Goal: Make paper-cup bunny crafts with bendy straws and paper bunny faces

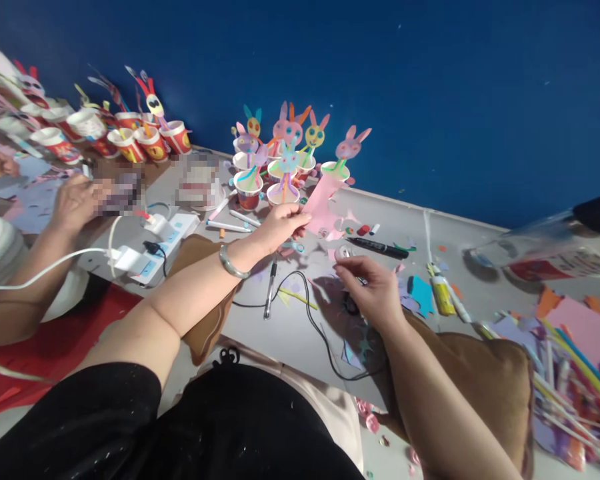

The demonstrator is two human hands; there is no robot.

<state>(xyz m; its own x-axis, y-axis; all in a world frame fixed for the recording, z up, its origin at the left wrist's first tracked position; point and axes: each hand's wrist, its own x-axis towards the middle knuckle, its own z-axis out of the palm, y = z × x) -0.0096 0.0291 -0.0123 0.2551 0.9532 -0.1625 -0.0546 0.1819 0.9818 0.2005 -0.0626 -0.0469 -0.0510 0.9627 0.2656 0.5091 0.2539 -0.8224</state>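
Observation:
My left hand (283, 228) pinches a sheet of pink paper (325, 203) by its lower left edge, holding it up in front of the paper cups. My right hand (373, 290) is closed, thumb and fingertips together, over the table to the right of the paper. Whether something small sits between those fingertips I cannot make out. Just beyond them is a small clear round item (344, 252). A black marker (377, 248) lies past that hand, and dark loops, partly hidden, show beneath it. A pen (271, 290) and a thin black cable (307, 300) lie between my arms.
Cups with paper rabbit heads (248, 190) stand along the blue wall, more cups (153, 143) at left. A power strip (165, 247) and a co-worker's hand (77, 200) are left. Right are a glue bottle (443, 293), clear bottle (545, 247), brown cushion (475, 380) and craft scraps (580, 320).

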